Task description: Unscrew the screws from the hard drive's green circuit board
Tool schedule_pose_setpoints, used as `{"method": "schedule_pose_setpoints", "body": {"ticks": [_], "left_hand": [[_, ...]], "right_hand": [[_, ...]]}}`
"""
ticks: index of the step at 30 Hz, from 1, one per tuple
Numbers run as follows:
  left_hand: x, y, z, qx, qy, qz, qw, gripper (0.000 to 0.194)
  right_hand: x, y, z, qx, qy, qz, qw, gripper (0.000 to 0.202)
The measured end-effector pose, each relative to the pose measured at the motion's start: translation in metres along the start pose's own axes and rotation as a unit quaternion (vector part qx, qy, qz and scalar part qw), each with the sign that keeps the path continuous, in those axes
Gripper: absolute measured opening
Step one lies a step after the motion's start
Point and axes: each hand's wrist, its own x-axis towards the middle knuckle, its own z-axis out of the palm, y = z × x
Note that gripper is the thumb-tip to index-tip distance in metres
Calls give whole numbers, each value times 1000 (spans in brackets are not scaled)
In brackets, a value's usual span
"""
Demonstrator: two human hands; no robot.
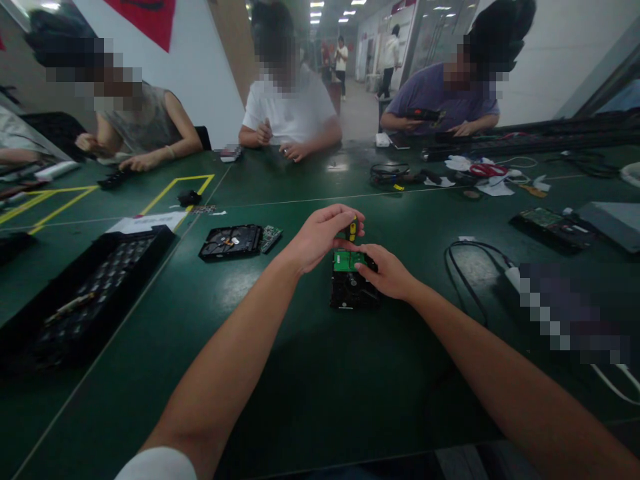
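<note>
A black hard drive (pixel 354 293) with a green circuit board (pixel 345 261) at its far end lies on the green table in front of me. My left hand (pixel 327 233) is closed around a yellow and black screwdriver (pixel 353 229), held upright over the board. The lower part of the tool is hidden by my fingers. My right hand (pixel 386 270) rests against the right side of the drive, with its fingers on the board and steadying it.
An opened drive (pixel 227 241) and a loose circuit board (pixel 271 239) lie left of centre. A black tray (pixel 95 293) is at the left. Cables (pixel 463 273) and another device (pixel 553 227) lie right. Three people sit across the table (pixel 280 400).
</note>
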Motion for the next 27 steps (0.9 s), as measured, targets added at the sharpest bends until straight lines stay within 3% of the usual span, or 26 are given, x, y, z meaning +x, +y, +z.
{"method": "schedule_pose_setpoints", "body": {"ticks": [6,15,23,27], "left_hand": [[2,-5,-4,55,60,24,996,23],[-1,1,-1,49,9,45,998,11],[0,-1,-1,-18,-19,30,999,20],[0,-2,-2,8,-2,31,999,18]], "right_hand": [[1,0,-2,6,-12,4,1000,40],[1,-3,-4,1,-21,4,1000,42],[0,-2,-2,-4,-14,6,1000,42],[0,-2,-1,-3,-13,2,1000,43]]}}
